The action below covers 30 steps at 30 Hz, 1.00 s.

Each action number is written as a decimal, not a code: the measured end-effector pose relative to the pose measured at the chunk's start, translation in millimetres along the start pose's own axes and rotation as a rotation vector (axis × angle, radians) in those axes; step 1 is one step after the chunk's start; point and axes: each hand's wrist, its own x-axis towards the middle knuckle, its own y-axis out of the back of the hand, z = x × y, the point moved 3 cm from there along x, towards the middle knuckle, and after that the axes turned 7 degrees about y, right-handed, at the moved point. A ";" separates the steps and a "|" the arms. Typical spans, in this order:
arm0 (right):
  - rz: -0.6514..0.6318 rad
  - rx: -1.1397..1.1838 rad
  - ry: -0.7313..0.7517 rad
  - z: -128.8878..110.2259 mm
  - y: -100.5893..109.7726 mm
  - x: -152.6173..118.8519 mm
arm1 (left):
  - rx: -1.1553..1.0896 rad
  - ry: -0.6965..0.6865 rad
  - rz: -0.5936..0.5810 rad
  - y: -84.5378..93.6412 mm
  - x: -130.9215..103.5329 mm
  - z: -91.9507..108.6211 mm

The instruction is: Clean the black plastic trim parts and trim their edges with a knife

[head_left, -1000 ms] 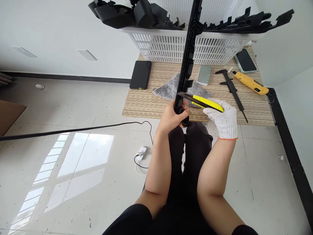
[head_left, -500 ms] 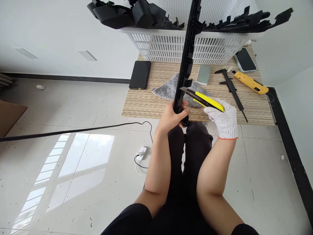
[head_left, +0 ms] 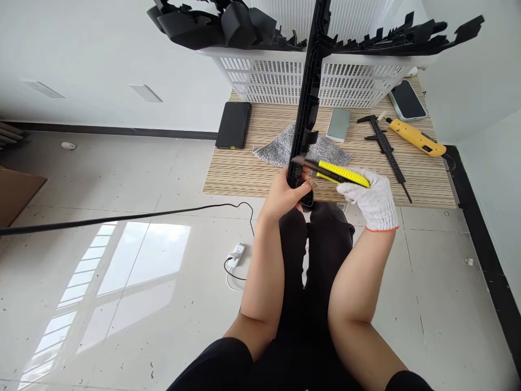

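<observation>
The person's legs [head_left: 293,247] are nearest, with the near end of a long black strip [head_left: 307,111] just above the knees. The bare left hand [head_left: 285,193] is closed round the strip close to that end, thumb on one side and fingertips on the other, likely to steady it where the blade meets it. The gloved right hand [head_left: 373,200] grips a yellow knife [head_left: 344,172] by its handle, the blade pointing across at the strip just beyond the left fingers. The blade is blurred, so I cannot tell whether it touches or only hovers. The glove probably gives a surer hold on the handle; the bare hand perhaps feels the edge better.

Farther off, the strip passes over a grey cloth [head_left: 280,149] on the table [head_left: 244,179]. Right of the cloth lie a caliper [head_left: 386,146] and a yellow tool [head_left: 419,138], seemingly kept within the right hand's reach yet out of the strip's path. A tablet [head_left: 233,125] lies to the left, a small flat block [head_left: 338,125] beyond the cloth, and a phone [head_left: 408,101] toward the far right corner.

At the back stands a white basket [head_left: 268,79]. Black parts [head_left: 244,27] lie over its top on both sides, perhaps because they are too long to sit inside. The strip runs between them; whether it leans on the rim I cannot tell.
</observation>
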 end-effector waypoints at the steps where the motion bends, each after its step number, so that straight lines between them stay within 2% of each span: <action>1: -0.037 -0.013 0.000 -0.2 -1.1 -0.2 | 0.003 0.000 -0.003 0.0 -0.1 0.0; 2: -0.042 -0.015 0.003 -0.4 -1.5 -0.4 | 0.003 -0.002 -0.005 0.1 -0.2 0.2; 5: 0.061 0.060 0.005 -0.2 -0.2 -1.1 | 0.001 -0.002 0.000 0.2 -0.8 1.4; 9: 0.010 0.020 -0.007 0.4 -2.5 -1.5 | 0.010 0.020 -0.008 0.0 -1.4 2.4; 12: 0.083 0.022 0.000 0.8 0.3 -1.2 | 0.001 0.015 -0.002 0.5 -1.3 2.3; 16: 0.003 0.038 -0.024 2.0 -1.9 -0.9 | -0.007 0.008 -0.009 0.4 -0.7 1.0; 19: 0.082 0.060 -0.011 0.9 -0.3 -1.1 | -0.018 -0.004 -0.010 0.4 -0.8 0.9; 23: -0.001 0.046 -0.013 0.7 -3.1 -1.1 | -0.005 0.002 -0.016 0.1 -1.0 0.9; 26: 0.083 0.047 0.022 1.0 -1.2 -0.5 | -0.016 -0.002 -0.005 0.3 -0.8 0.7; 30: 0.041 0.015 0.035 3.3 -2.8 0.5 | -0.018 0.005 -0.009 0.6 0.1 -0.4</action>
